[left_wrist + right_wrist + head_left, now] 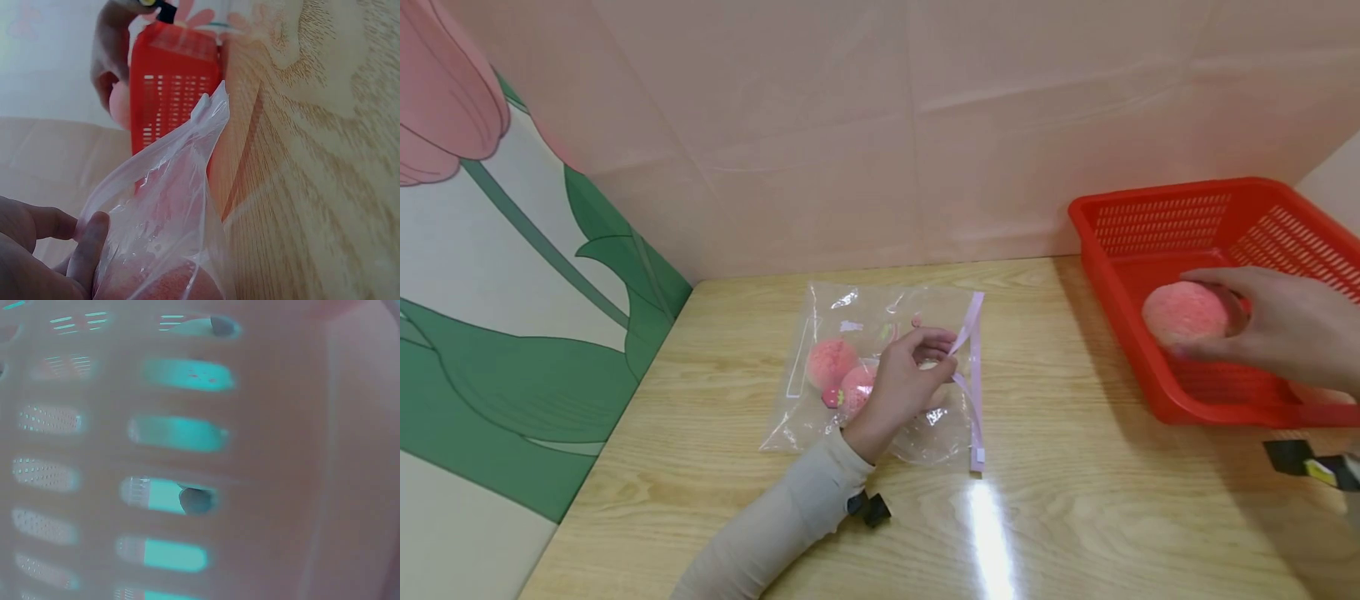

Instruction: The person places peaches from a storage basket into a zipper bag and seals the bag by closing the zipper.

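Note:
A clear slider bag [820, 425] with a lilac zip edge [976, 400] lies on the table, with pink peaches [831, 362] inside. My left hand [906, 375] pinches the upper lip of the bag's mouth between thumb and fingers, parting the two edges. In the left wrist view the bag's mouth [144, 147] gapes beside my fingertips. At the right, my right hand [1292, 321] grips a round pink peach [1186, 312] inside or just above the red basket [1120, 333]; how high it is, I cannot tell. The right wrist view shows mostly the slotted basket wall [275, 456], close and blurred.
Another pale pink round thing [1322, 396] shows partly in the basket's near corner. Behind the wooden table [700, 400] hangs a pinkish cloth [812, 150]. A panel with a printed tulip [520, 392] borders the left side.

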`<action>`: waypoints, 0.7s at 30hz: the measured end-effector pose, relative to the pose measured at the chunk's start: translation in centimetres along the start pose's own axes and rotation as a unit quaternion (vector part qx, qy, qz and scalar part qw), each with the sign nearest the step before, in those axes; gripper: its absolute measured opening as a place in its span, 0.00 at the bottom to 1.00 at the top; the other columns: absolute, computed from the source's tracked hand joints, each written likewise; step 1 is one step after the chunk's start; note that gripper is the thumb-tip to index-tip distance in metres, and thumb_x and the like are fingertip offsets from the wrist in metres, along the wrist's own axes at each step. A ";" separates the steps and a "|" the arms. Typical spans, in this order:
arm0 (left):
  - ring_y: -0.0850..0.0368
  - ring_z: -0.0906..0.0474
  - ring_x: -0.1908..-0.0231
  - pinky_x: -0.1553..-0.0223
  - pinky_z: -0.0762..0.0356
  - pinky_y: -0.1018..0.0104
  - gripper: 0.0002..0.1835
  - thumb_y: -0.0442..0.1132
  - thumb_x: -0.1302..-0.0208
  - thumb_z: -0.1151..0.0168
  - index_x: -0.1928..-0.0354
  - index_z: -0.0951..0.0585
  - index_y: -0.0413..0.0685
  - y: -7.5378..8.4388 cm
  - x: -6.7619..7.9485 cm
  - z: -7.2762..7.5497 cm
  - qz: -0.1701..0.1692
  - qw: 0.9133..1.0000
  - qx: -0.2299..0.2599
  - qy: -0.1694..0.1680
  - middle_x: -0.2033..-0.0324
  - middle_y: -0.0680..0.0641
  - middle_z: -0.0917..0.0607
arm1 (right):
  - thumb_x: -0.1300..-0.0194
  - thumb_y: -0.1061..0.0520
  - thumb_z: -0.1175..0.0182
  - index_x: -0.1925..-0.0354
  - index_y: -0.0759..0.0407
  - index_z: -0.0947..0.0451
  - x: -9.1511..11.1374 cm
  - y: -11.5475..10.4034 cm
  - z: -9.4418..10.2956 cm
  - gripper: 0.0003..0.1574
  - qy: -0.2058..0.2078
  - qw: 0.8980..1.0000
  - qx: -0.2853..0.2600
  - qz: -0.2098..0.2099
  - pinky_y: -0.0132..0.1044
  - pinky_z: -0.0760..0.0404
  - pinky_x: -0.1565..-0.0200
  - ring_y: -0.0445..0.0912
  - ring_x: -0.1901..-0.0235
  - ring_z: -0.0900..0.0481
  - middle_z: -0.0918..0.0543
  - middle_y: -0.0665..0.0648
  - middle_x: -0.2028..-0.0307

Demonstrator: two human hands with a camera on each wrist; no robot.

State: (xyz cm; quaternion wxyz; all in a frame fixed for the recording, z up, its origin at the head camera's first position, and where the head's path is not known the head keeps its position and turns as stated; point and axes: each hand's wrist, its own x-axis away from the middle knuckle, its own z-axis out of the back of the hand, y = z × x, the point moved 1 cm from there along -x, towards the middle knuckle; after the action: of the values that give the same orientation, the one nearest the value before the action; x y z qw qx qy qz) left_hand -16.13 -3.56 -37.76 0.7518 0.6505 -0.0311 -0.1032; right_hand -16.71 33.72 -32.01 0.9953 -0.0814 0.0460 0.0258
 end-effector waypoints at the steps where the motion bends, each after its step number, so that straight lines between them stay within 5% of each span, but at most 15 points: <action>1: 0.59 0.19 0.59 0.60 0.14 0.72 0.14 0.25 0.39 0.38 0.50 0.18 0.36 0.0 0.0 0.0 0.000 1.000 -0.001 0.000 0.54 0.32 0.16 | 0.65 0.28 0.21 0.36 0.64 0.32 0.0 -0.1 0.1 0.67 0.003 1.000 -0.002 0.001 0.65 0.21 0.65 0.66 0.62 0.29 0.24 0.77 0.51; 6: 0.57 0.19 0.59 0.60 0.15 0.73 0.14 0.25 0.39 0.38 0.50 0.18 0.36 -0.1 -0.1 0.0 -0.003 1.000 -0.004 0.001 0.55 0.32 0.16 | 0.65 0.31 0.20 0.37 0.64 0.31 0.2 -0.4 0.4 0.66 0.021 0.999 -0.017 0.018 0.51 0.19 0.74 0.62 0.65 0.29 0.23 0.74 0.54; 15: 0.52 0.18 0.56 0.59 0.15 0.72 0.15 0.25 0.39 0.36 0.50 0.18 0.37 -0.2 -0.1 -0.1 0.001 1.000 -0.002 0.005 0.55 0.33 0.15 | 0.62 0.35 0.19 0.36 0.68 0.33 0.4 -1.1 0.8 0.64 0.033 0.999 -0.022 0.031 0.41 0.28 0.76 0.60 0.65 0.30 0.24 0.73 0.57; 21: 0.52 0.18 0.57 0.58 0.16 0.73 0.15 0.25 0.39 0.37 0.50 0.18 0.36 -0.2 -0.1 0.0 -0.001 1.000 -0.003 0.003 0.55 0.33 0.15 | 0.55 0.34 0.23 0.33 0.69 0.36 0.7 -1.8 1.3 0.63 0.030 0.999 -0.024 0.035 0.57 0.22 0.69 0.63 0.63 0.31 0.26 0.73 0.58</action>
State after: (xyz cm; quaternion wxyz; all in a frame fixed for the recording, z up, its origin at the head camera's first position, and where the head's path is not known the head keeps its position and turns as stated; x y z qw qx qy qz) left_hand -16.25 -3.55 -37.94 0.7538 0.6485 -0.0279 -0.1022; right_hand -15.79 32.20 -30.51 0.9897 -0.1045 0.0783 0.0589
